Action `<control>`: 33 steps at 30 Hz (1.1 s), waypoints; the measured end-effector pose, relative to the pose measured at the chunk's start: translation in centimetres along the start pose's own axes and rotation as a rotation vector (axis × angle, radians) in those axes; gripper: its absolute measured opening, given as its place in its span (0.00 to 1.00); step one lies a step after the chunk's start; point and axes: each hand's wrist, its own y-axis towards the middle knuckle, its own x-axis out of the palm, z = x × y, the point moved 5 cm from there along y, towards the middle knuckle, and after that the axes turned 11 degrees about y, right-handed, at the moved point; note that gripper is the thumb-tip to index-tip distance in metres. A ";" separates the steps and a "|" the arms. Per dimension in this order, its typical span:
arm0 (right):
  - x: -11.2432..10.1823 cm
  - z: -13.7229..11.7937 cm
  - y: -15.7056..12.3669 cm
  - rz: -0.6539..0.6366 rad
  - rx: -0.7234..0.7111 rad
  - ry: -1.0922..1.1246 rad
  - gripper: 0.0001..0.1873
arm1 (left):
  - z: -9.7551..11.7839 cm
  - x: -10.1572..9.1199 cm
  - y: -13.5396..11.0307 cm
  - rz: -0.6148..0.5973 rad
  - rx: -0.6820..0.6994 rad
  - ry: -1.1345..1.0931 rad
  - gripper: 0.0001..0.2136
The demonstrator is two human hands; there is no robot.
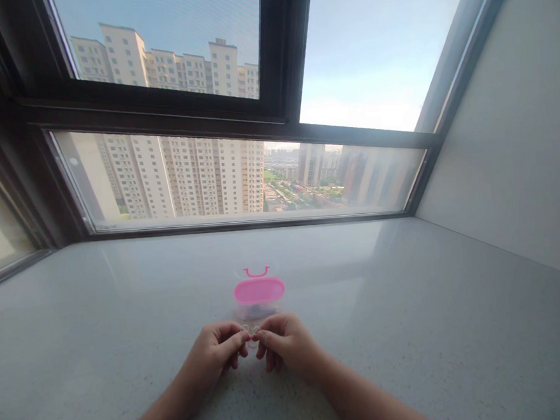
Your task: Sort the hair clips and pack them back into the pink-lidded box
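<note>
Both my hands meet in front of a small box, their fingertips almost touching. My left hand [225, 343] is closed in a pinch of thumb and forefinger. My right hand [282, 339] pinches in the same way, facing it. Small thin pale loops [252, 344] show between and just behind the fingertips; their exact kind is too small to make out. Just beyond stands the clear box [258, 310] with a pink oval top [259, 291] and something dark inside. A pink handle [257, 272] shows behind it on a see-through part.
The box and my forearms are over a pale speckled sill [413, 328]. A dark window frame [274, 131] runs along its far edge, with tall buildings outside. On the right a white wall [509, 130] rises from the sill.
</note>
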 end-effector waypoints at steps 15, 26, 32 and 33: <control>0.0 -0.1 0.0 0.036 0.012 0.020 0.19 | -0.1 0.2 0.0 -0.028 0.010 -0.030 0.14; -0.4 0.2 0.1 0.032 -0.006 0.017 0.18 | 0.4 0.0 -0.2 -0.012 -0.006 -0.023 0.14; -0.2 0.0 0.0 0.025 -0.003 0.010 0.18 | 0.3 0.1 -0.1 -0.025 -0.002 -0.016 0.14; -0.2 -0.1 0.0 0.026 -0.001 0.003 0.18 | 0.2 0.1 -0.1 -0.023 0.003 -0.017 0.14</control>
